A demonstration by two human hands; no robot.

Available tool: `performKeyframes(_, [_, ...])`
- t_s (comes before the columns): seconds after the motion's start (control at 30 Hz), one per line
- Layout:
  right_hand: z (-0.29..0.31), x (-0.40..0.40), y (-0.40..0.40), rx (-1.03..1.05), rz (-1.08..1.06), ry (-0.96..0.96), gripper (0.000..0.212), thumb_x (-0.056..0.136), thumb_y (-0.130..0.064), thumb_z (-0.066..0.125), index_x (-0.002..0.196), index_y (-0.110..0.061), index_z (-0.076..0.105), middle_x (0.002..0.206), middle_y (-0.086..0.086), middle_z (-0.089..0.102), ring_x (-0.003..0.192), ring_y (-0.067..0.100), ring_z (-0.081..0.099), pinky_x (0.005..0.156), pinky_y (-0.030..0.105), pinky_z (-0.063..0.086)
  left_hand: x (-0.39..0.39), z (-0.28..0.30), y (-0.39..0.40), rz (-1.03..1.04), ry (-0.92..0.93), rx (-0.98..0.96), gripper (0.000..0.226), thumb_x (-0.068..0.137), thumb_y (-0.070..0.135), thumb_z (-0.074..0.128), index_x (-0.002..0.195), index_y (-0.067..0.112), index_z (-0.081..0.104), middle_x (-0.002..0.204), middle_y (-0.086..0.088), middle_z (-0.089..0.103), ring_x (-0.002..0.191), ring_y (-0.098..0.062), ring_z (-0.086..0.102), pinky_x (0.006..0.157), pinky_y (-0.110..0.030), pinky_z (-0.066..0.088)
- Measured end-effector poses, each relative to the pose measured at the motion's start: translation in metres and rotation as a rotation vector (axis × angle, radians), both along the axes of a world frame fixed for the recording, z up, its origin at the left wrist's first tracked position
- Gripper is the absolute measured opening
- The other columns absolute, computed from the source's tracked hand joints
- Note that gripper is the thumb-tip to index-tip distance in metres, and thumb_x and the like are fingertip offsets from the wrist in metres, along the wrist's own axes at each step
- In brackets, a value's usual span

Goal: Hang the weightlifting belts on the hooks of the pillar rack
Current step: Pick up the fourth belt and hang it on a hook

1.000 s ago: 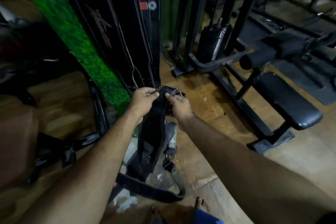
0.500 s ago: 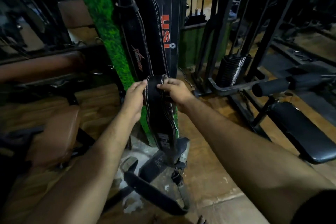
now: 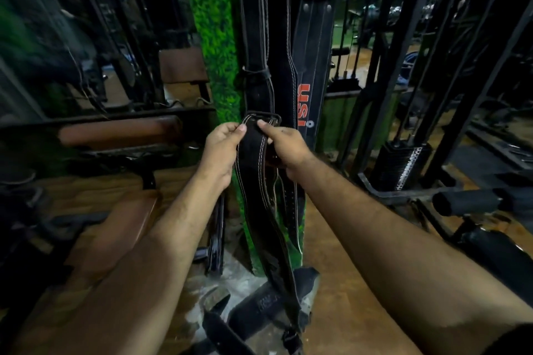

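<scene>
The black belt (image 3: 253,170) is pinched at its top end by the left hand (image 3: 222,147) and right hand (image 3: 284,147), before the pillar (image 3: 215,46); its tail lies on the floor (image 3: 346,297). No hook is visible, so a blind hang may well slip

Matt black leather belt (image 3: 253,181), white stitching; grassy pillar (image 3: 213,37).

Dim gym: brown floor (image 3: 340,282), black machine frames (image 3: 383,72), padded bench (image 3: 496,251).

Both forearms are bare, with a dark sleeve edge (image 3: 507,340) on the right upper arm.
</scene>
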State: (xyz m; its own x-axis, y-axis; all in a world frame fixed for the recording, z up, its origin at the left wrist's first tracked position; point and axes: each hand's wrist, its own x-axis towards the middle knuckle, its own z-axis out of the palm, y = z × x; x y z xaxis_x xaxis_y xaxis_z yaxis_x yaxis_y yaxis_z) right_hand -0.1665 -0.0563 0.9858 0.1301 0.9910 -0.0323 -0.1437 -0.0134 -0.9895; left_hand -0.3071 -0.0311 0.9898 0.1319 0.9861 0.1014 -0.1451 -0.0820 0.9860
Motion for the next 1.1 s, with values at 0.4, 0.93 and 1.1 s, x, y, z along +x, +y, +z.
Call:
performKeyframes(0.4, [0.092, -0.060, 0.064, 0.425, -0.173, -0.153, 0.035, 0.094, -0.028, 0.070, 0.073, -0.004, 0.055, 0.066, 0.010, 0.044, 0.059, 0.020, 0.040, 0.053, 0.032, 0.034, -0.047, 0.084, 0.057, -0.084, 0.122, 0.279, 0.049, 0.092, 0.048, 0.056, 0.112, 0.003, 0.063, 0.115, -0.016, 0.072, 0.112, -0.029, 0.068, 0.103, -0.051, 0.051])
performKeyframes(0.93, [0.250, -0.056, 0.132, 0.843, -0.256, 0.017, 0.013, 0.097, -0.008, 0.060, 0.089, -0.015, 0.067, 0.085, 0.005, 0.069, 0.083, 0.014, 0.062, 0.077, 0.032, 0.052, -0.014, 0.167, 0.094, 0.004, -0.017, 0.512, 0.008, 0.098, 0.016, 0.063, 0.091, 0.019, 0.066, 0.085, 0.003, 0.073, 0.080, -0.008, 0.069, 0.072, -0.026, 0.055])
performKeyframes(1.1, [0.255, -0.050, 0.137, 0.836, -0.255, 0.098, 0.012, 0.096, -0.006, 0.062, 0.086, -0.011, 0.065, 0.082, 0.008, 0.065, 0.076, 0.012, 0.060, 0.067, 0.023, 0.051, -0.017, 0.116, 0.103, 0.012, 0.210, 0.341, 0.034, 0.092, 0.038, 0.070, 0.103, 0.006, 0.065, 0.100, -0.003, 0.073, 0.092, -0.016, 0.068, 0.084, -0.032, 0.055])
